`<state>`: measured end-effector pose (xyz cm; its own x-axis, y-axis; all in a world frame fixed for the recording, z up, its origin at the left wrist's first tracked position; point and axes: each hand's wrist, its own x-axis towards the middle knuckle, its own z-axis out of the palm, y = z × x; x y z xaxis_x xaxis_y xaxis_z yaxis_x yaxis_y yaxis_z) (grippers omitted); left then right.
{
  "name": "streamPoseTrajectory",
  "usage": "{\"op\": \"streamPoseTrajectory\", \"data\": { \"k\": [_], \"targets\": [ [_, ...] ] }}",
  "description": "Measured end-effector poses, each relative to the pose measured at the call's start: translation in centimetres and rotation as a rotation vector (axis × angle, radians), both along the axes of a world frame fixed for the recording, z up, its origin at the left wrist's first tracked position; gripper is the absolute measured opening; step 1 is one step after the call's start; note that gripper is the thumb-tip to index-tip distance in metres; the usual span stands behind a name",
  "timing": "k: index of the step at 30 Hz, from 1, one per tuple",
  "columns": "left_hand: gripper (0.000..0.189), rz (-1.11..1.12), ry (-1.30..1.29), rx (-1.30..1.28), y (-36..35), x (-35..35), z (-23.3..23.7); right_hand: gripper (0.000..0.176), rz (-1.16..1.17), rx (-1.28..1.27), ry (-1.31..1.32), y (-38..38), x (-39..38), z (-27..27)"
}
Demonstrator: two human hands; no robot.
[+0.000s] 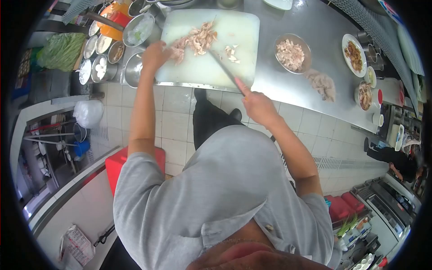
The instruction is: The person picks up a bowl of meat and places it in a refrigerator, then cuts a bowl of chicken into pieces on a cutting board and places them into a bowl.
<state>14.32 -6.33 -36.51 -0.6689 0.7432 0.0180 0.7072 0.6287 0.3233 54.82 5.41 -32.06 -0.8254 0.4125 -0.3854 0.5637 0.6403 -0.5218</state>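
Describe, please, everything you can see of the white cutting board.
The cutting board is white, rectangular with rounded corners, seemingly plastic, lying flat on the steel counter. Pale chopped meat lies on its far part. The left hand rests on meat at its left edge; the knife in the right hand reaches over it.

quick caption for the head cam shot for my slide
Head view: left hand pins pale meat on a white cutting board, right hand holds a knife to it.
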Motion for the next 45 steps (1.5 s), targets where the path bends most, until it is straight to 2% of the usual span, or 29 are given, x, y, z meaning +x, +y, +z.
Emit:
{"op": "streamPoseTrajectory", "data": {
  "k": [1, 5, 10, 13, 16, 18, 20, 21, 24, 30, 36, 39, 45],
  "targets": [
    [0.034, -0.027, -0.091, -0.074, -0.1, -0.8, -0.7, 0.079, 0.008, 0.005, -0.022, 0.0, -0.2, -0.2],
    [0.031, -0.086, -0.158, 0.058, -0.6, -1.1, -2.6, 0.079, -0.044, 0.001, -0.082, 0.9, -0.4, -1.1],
    [0.027, -0.105, -0.299, 0.201, -0.3, -0.4, -0.8, 0.077, -0.167, 0.050, -0.109, 2.3, 0.1, -0.7],
    [0.024, -0.188, -0.621, 0.241, 1.8, 1.5, 1.2, 0.077, -0.210, 0.053, -0.101, 2.7, 0.1, -0.6],
    [0.026, -0.296, -0.885, 0.096, 5.6, 5.5, 3.0, 0.077, -0.227, 0.021, -0.090, 3.0, 0.0, -0.7],
    [0.028, -0.378, -0.937, 0.004, 8.6, 8.0, 1.1, 0.077, -0.249, -0.020, -0.081, 3.1, -0.2, -0.5],
    [0.027, -0.510, -0.573, 0.040, 11.0, 10.1, -3.5, 0.077, -0.246, -0.025, -0.079, 3.2, -0.3, -0.6],
    [0.027, -0.569, -0.390, 0.058, 11.6, 11.2, -3.8, 0.077, -0.244, -0.029, -0.079, 3.2, -0.2, -0.6],
    [0.022, -0.394, -0.142, 0.288, 11.6, 13.0, -3.6, 0.076, -0.231, 0.002, -0.056, 3.2, 0.0, -0.6],
    [0.012, -0.496, -0.342, 0.234, 10.0, 14.4, -2.7, 0.076, -0.174, 0.023, -0.078, 2.0, 0.2, 1.9],
    [0.013, -0.491, -0.271, 0.212, 10.0, 14.7, -4.0, 0.078, -0.110, 0.054, -0.115, 1.4, 0.3, 0.8],
    [0.020, -0.502, -0.188, 0.293, 10.0, 14.8, -4.8, 0.080, -0.101, 0.067, -0.128, 0.9, -0.2, -0.7],
    [0.019, -0.439, -0.262, 0.221, 9.9, 14.8, -3.2, 0.083, -0.072, 0.058, -0.123, 2.5, -0.5, 1.8]
  ]
}}
